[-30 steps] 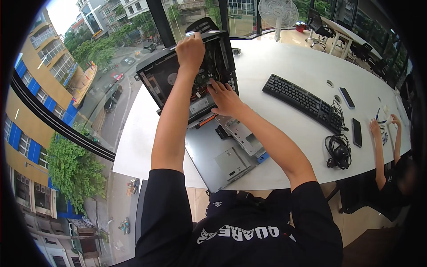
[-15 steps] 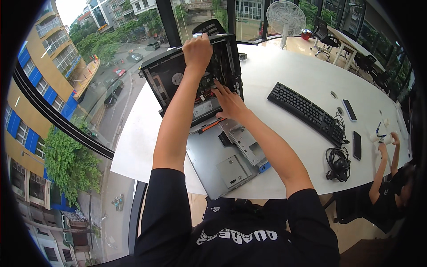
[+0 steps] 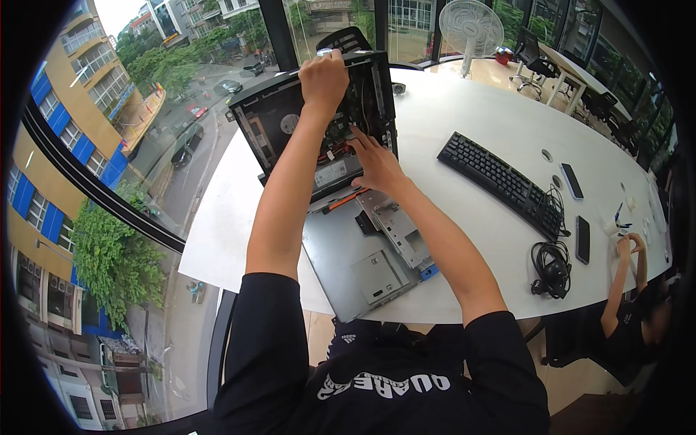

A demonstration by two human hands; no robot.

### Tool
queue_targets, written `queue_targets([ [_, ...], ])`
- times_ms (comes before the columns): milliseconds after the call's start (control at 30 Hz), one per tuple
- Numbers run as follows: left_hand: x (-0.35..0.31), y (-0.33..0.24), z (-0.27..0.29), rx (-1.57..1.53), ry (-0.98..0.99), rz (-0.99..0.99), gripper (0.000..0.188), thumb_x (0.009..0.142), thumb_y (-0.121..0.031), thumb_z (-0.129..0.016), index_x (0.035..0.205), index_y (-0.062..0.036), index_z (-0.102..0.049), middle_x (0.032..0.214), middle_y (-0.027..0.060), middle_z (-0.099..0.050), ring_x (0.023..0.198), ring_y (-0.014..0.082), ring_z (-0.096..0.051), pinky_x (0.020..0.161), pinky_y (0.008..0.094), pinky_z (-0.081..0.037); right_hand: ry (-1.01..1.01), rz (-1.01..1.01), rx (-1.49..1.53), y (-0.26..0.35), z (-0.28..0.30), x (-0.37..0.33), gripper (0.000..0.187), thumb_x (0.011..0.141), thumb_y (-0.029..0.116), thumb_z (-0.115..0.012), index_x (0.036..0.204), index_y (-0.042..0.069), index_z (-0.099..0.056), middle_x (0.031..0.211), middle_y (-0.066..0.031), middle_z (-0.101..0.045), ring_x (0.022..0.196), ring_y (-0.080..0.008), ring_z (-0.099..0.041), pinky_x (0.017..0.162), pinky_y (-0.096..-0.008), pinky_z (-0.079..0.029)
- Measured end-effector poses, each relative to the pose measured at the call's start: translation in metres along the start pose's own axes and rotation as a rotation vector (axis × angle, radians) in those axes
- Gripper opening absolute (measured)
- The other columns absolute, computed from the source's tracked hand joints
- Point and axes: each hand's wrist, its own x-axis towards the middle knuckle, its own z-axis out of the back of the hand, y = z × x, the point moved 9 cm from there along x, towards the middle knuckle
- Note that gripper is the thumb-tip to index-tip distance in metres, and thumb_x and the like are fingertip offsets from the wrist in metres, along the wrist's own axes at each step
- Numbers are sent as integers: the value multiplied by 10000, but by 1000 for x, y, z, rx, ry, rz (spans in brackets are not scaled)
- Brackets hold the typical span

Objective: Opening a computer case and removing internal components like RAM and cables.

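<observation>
An opened black desktop computer case (image 3: 270,136) stands tilted up on the table, its inner parts facing me. My left hand (image 3: 324,81) is closed round the top edge of the case. Inside, my right hand (image 3: 378,168) has its fingers apart, the fingertips against the circuit board and cables near a labelled silver box (image 3: 332,174). What exactly the fingertips touch is too small to tell. Just below the case lies a flat silver metal panel (image 3: 341,264), with a perforated metal drive bracket (image 3: 397,230) on its right part, under my right forearm.
A black keyboard (image 3: 500,181), a coiled black cable (image 3: 552,272) and two dark phone-like slabs (image 3: 582,239) lie on the white table (image 3: 442,109) to the right. Another person's hands (image 3: 629,246) work at its right edge. A white fan (image 3: 470,32) stands behind, windows at left.
The case and both my hands have barely moved. At the right, the other person's hands have come lower and closer together.
</observation>
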Motion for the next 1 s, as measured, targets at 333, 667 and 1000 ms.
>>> queue_targets([
  [333,-1,-3,6,-24,-50,-28,96,871,-139,-629,865,-90,-711,788,86,-748,781,252,-749,726,377,-550,-6,-8,26,0,3,1,945,553,189,-965,1372,69,-509,1594,-131,-419,1402,-310,-481,1036,-481,-535],
  [667,-2,-3,5,-25,-13,-9,172,822,-223,-743,905,-84,-686,844,88,-749,829,258,-747,762,391,-561,32,-30,-12,1,0,-6,934,639,239,-943,1424,80,-462,1609,-108,-401,1448,-311,-435,1101,-474,-500],
  [1000,-4,-11,9,-26,-60,-4,120,847,-206,-683,849,-86,-684,811,91,-745,790,250,-737,728,382,-545,43,-51,28,1,-1,-11,964,653,205,-929,1464,112,-416,1621,-118,-368,1491,-317,-375,1137,-542,-441],
])
